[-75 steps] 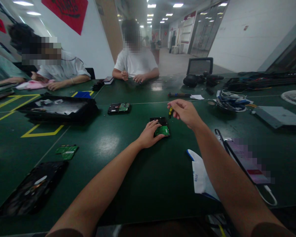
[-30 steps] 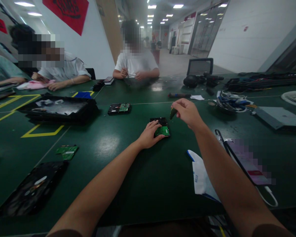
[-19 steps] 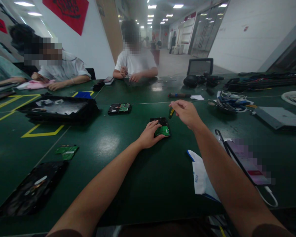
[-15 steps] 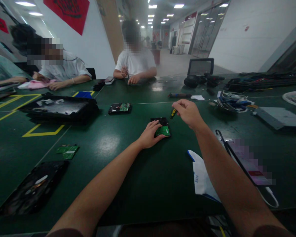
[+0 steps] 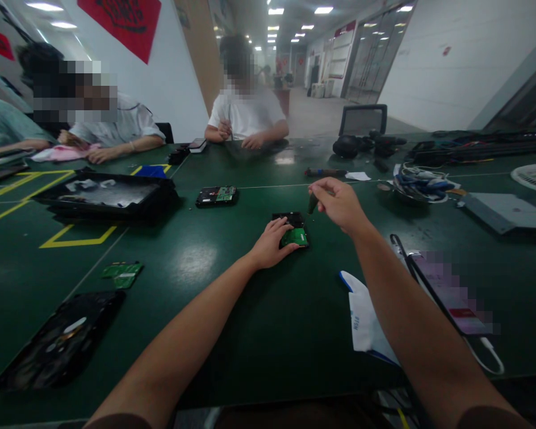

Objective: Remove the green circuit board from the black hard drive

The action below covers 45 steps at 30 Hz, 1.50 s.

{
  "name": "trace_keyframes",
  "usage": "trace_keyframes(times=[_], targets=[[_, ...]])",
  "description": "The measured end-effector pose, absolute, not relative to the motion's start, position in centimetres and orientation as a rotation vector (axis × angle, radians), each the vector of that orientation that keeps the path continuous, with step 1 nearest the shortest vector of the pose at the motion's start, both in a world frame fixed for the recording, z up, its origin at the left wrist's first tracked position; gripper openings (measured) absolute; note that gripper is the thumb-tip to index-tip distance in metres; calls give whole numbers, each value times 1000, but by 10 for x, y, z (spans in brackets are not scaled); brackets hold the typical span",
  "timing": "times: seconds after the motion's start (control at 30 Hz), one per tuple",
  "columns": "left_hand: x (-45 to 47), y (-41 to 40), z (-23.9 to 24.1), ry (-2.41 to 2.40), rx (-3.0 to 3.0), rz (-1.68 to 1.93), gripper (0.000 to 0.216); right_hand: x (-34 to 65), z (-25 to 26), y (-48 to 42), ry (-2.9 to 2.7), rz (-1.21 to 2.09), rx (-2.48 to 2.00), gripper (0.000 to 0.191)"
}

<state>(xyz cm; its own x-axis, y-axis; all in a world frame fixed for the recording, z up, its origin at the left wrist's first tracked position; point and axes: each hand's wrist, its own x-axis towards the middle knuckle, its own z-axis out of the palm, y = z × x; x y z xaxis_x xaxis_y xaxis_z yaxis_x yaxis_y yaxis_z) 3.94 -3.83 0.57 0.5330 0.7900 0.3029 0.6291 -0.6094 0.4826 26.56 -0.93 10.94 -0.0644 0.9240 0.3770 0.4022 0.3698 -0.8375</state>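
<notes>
My left hand (image 5: pixel 273 244) is closed on a hard drive (image 5: pixel 297 237) lying on the green table, its thumb along the near edge and its fingers over the left side. The drive's green circuit board faces up. Just right of the drive, my right hand (image 5: pixel 337 201) pinches a small screwdriver (image 5: pixel 313 205) by its handle. The screwdriver looks blurred, and its tip is too fine to make out. A second hard drive (image 5: pixel 216 196) lies beyond my left hand. A loose green circuit board (image 5: pixel 122 274) rests at the left, near a larger opened black drive casing (image 5: pixel 62 342).
A black tray (image 5: pixel 111 199) stands at the left. Behind my right hand lies another screwdriver-like tool (image 5: pixel 325 172). A cable bundle (image 5: pixel 422 185), a grey metal box (image 5: pixel 509 211), a phone (image 5: pixel 451 295) and a white-blue packet (image 5: pixel 364 319) occupy the right. Co-workers sit across the table.
My right hand has shifted slightly; the screwdriver's yellow marks no longer show clearly, as if it has turned. My left hand and the drive stay put. The opposite co-worker's hand has moved right.
</notes>
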Motion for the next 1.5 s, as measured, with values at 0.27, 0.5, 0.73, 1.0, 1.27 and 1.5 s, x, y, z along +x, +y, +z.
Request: trace_keyframes(times=[0.27,0.5,0.73,1.0,1.27,1.5], targets=[[39,-38,5,1184,2444,714,60,267,110,-8,-1696,559,-1201,22],[40,-38,6,1180,2457,716,59,264,114,-12,-1642,696,-1236,26],[39,-37,5,1180,2461,712,60,267,109,-8,-1633,595,-1196,22],[39,-37,3,1183,2453,720,60,262,112,-13,-1628,830,-1149,30],[39,-38,5,1182,2452,709,60,265,111,-9,-1594,696,-1198,23],[39,-36,3,1176,2459,730,61,262,115,-14,-1585,814,-1196,24]])
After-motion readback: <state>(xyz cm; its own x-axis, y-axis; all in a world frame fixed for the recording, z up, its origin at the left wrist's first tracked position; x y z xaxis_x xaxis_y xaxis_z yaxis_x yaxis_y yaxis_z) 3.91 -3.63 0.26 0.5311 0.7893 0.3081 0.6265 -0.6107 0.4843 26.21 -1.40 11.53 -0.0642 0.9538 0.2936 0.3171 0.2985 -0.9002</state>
